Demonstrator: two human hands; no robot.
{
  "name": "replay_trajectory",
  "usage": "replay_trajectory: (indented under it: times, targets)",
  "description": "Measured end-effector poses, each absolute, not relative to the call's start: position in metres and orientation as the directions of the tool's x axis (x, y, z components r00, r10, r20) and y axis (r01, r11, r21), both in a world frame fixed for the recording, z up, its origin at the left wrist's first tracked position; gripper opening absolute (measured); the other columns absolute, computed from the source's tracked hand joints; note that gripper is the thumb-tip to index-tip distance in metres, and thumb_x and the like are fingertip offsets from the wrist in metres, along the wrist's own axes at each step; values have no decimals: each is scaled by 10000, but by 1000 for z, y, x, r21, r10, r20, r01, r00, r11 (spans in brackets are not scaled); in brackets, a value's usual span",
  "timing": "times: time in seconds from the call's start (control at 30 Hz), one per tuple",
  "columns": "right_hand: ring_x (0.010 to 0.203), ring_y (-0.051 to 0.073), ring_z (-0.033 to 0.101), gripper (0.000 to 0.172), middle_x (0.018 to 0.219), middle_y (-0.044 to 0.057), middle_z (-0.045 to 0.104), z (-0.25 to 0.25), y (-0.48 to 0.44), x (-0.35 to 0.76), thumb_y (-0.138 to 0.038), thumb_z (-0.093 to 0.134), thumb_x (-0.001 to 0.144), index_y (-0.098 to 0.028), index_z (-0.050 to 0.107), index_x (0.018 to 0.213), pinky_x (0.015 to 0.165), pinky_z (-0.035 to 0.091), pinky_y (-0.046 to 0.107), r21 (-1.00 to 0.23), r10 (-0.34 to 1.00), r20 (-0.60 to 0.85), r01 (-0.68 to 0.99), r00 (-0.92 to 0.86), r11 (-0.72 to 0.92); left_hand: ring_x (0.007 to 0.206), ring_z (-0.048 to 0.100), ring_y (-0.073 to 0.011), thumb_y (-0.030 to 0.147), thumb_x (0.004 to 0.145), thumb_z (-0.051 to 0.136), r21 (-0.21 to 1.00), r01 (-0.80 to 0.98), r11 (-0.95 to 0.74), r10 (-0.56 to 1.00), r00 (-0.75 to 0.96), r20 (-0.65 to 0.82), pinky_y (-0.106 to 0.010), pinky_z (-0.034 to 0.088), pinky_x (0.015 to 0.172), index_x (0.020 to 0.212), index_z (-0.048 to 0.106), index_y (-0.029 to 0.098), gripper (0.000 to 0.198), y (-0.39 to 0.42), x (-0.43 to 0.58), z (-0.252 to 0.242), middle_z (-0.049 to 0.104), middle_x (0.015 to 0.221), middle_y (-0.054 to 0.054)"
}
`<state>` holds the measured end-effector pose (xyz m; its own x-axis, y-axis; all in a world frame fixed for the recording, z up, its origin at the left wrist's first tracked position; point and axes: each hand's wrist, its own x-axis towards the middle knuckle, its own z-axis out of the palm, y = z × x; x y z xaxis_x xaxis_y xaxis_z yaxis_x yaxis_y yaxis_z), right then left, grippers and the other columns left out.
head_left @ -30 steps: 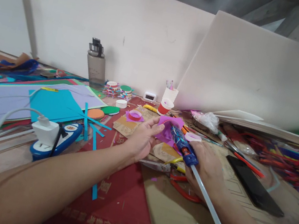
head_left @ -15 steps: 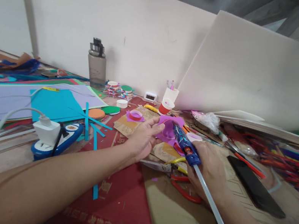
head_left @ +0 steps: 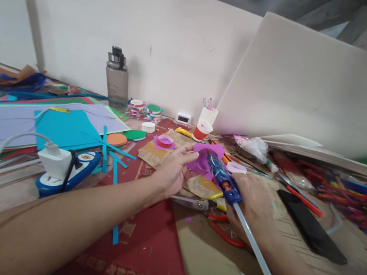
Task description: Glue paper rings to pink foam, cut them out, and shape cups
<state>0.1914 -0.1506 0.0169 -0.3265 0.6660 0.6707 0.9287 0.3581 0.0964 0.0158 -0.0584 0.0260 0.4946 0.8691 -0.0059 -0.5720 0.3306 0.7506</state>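
Note:
Between the thumb and fingers of my left hand (head_left: 176, 169) is a purple sheet (head_left: 215, 151), with a ring standing on it. My right hand (head_left: 252, 202) is wrapped round a blue glue gun (head_left: 222, 177), and a long white glue stick (head_left: 261, 260) sticks out of its back end. The gun's nozzle points into the ring, its tip hard to make out. Below my hands lie red-handled scissors (head_left: 226, 234) and a yellow-handled tool (head_left: 213, 197). Farther back, a red ring (head_left: 165, 141) sits on another purple piece.
Blue paper (head_left: 67, 129) and a power strip (head_left: 84, 167) with a white plug lie at left. A water bottle (head_left: 117, 81), paper cups (head_left: 202, 130) and a small clock (head_left: 183, 118) stand along the wall. A black phone (head_left: 310, 226) and pipe cleaners (head_left: 357, 201) are at right.
The glue gun's nozzle has shifted slightly along the inside of the ring, and the purple sheet has turned a little. Both hands keep their hold; the whole view has shifted slightly.

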Motion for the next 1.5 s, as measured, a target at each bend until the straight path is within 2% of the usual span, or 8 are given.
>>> replay_trajectory:
  times: [0.13, 0.3, 0.43, 0.63, 0.77, 1.1, 1.27, 1.5]
  targets:
    - [868, 256, 561, 364, 985, 115, 611, 15, -150, 191, -131, 501, 747, -176, 470, 1108, 708, 489, 384, 68, 677, 666, 930, -313, 362, 651, 637, -94, 98, 766, 629, 755, -567, 329, 849, 528, 27, -209, 528, 624, 1021, 595, 153, 263, -59, 17, 25, 687, 895, -42]
    - [823, 224, 570, 275, 906, 78, 601, 13, -147, 194, -158, 507, 792, -185, 491, 1066, 692, 480, 340, 7, 663, 717, 954, -214, 300, 695, 656, -108, 107, 763, 641, 753, -579, 311, 846, 530, 58, -221, 536, 663, 1012, 615, 149, 254, -58, 17, 24, 699, 936, -56]
    - [817, 225, 569, 243, 900, 78, 602, 13, -146, 196, -170, 514, 802, -184, 496, 1044, 698, 481, 344, 35, 655, 724, 960, -216, 278, 712, 665, -116, 108, 770, 634, 748, -588, 308, 844, 531, 71, -223, 540, 668, 1011, 638, 140, 243, -57, 17, 24, 702, 954, -65]
    - [908, 256, 574, 375, 1003, 113, 610, 15, -149, 191, -130, 491, 767, -179, 460, 1138, 773, 496, 404, 64, 669, 679, 931, -304, 358, 667, 659, -119, 95, 765, 632, 741, -569, 357, 839, 543, 13, -253, 552, 663, 974, 634, 147, 216, -62, 16, 27, 704, 887, -52]
    - [979, 268, 560, 369, 1058, 147, 601, 16, -150, 188, -119, 475, 762, -154, 466, 1129, 824, 495, 410, 78, 670, 652, 910, -356, 407, 668, 659, -124, 93, 766, 631, 735, -575, 359, 832, 554, 27, -254, 558, 647, 985, 641, 142, 225, -62, 17, 28, 707, 888, -56]
    - [838, 243, 564, 318, 930, 86, 606, 16, -147, 198, -146, 500, 767, -196, 470, 1080, 732, 482, 387, 81, 653, 697, 937, -297, 340, 722, 670, -109, 49, 777, 595, 716, -623, 315, 858, 509, 66, -240, 554, 741, 959, 656, 129, 208, -60, 17, 26, 711, 913, -53]
    - [824, 241, 563, 285, 917, 85, 608, 14, -146, 197, -168, 505, 778, -193, 480, 1061, 714, 478, 378, 70, 651, 706, 942, -278, 328, 729, 669, -116, 32, 776, 581, 688, -658, 305, 864, 496, 92, -286, 565, 757, 948, 627, 135, 206, -59, 17, 26, 701, 926, -46]
    - [903, 259, 562, 370, 1019, 118, 612, 15, -150, 191, -128, 496, 767, -175, 454, 1132, 758, 485, 395, 71, 679, 666, 933, -309, 354, 758, 662, -108, 51, 743, 646, 711, -589, 384, 825, 564, 22, -258, 536, 793, 957, 623, 145, 235, -64, 18, 27, 691, 977, -56]
